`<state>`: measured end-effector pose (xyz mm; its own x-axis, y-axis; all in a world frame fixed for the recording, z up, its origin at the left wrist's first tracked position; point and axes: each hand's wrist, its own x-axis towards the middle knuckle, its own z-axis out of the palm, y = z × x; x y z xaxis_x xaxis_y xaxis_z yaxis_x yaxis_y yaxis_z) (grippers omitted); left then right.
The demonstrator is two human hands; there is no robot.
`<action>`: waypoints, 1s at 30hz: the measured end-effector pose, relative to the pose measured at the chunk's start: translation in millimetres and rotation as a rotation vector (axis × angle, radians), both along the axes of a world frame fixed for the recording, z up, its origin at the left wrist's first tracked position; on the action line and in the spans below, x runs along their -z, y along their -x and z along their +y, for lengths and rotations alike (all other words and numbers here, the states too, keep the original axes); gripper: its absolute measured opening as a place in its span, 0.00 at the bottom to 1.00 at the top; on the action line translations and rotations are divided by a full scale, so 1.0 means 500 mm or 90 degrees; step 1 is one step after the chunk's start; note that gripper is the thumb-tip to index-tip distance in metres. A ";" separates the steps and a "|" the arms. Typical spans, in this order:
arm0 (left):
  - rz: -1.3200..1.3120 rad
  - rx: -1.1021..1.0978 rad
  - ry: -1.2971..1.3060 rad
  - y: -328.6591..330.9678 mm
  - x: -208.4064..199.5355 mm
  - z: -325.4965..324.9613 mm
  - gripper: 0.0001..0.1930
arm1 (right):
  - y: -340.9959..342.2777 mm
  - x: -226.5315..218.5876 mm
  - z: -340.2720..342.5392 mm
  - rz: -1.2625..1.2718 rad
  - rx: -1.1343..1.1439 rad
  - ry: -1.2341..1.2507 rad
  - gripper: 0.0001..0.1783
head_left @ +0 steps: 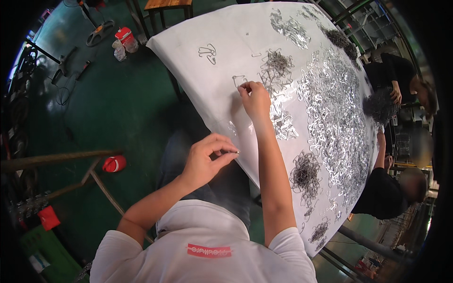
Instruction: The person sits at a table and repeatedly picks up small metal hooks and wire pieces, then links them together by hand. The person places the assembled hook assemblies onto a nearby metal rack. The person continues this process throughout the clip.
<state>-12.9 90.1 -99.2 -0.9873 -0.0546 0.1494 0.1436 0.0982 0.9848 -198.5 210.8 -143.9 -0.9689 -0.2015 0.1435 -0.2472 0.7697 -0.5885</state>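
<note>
My left hand [207, 158] is in front of the table's near edge, thumb and fingers pinched together. A tiny bit of something shows at its fingertips, too small to name. Over the white-covered table [188, 89], my right hand [256, 100] has its fingertips closed beside a thin bent wire piece [239, 77]. Whether they grip that wire is hidden. Just beyond this hand lies a tangle of grey wire hooks [277, 63]. Shiny metal hooks [283, 121] lie to the right of my right wrist.
A wide spread of shiny hooks [335, 118] covers the table's right part. A dark hook pile [306, 174] lies right of my forearm; a few hooks [206, 53] lie far left. Two people [384, 193] work along the right edge. A red-and-white container [124, 35] stands on the green floor.
</note>
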 end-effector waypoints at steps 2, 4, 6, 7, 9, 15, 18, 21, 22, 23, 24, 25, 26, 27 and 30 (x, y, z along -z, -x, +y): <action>0.007 -0.006 0.003 -0.004 -0.002 0.001 0.06 | 0.050 0.015 -0.045 -0.047 0.054 -0.126 0.12; -0.008 0.002 -0.003 -0.009 -0.005 0.002 0.06 | 0.079 0.026 -0.070 -0.071 0.044 -0.193 0.13; -0.027 0.012 -0.015 -0.016 -0.008 0.001 0.07 | 0.092 0.031 -0.070 -0.094 0.044 -0.202 0.14; -0.027 0.013 -0.019 -0.017 -0.007 0.000 0.07 | 0.093 0.031 -0.058 -0.111 0.050 -0.180 0.15; -0.030 0.015 -0.032 -0.021 -0.006 0.003 0.07 | 0.085 0.027 -0.016 -0.163 0.036 -0.061 0.14; 0.022 0.000 0.006 -0.029 0.005 0.017 0.06 | -0.088 -0.025 0.133 -0.354 0.021 0.467 0.06; 0.016 -0.001 0.011 -0.036 0.007 0.026 0.06 | -0.229 -0.071 0.153 -0.322 0.049 0.579 0.07; 0.011 -0.005 0.014 -0.037 0.007 0.039 0.07 | -0.340 -0.114 0.149 -0.319 0.089 0.680 0.14; 0.004 -0.006 0.017 -0.039 0.006 0.043 0.07 | -0.368 -0.121 0.144 -0.310 0.099 0.711 0.15; -0.003 -0.008 0.021 -0.042 0.005 0.047 0.07 | -0.387 -0.126 0.138 -0.300 0.101 0.748 0.16; -0.006 -0.007 0.021 -0.045 0.003 0.051 0.08 | -0.400 -0.128 0.133 -0.303 0.116 0.780 0.18; 0.000 -0.004 0.027 -0.047 0.002 0.055 0.09 | -0.407 -0.127 0.127 -0.287 0.122 0.792 0.18; 0.012 -0.004 0.031 -0.047 0.001 0.058 0.09 | -0.412 -0.126 0.122 -0.273 0.129 0.803 0.17; 0.025 -0.004 0.035 -0.047 -0.001 0.062 0.09 | -0.414 -0.124 0.119 -0.262 0.145 0.809 0.17; 0.051 0.004 0.032 -0.047 -0.004 0.071 0.11 | -0.417 -0.120 0.112 -0.202 0.170 0.802 0.16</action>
<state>10.9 125.8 -97.2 -0.9724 -0.0384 0.2303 0.2224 0.1468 0.9638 9.9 266.8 -83.7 -0.9836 0.1023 -0.1486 0.1061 -0.3385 -0.9350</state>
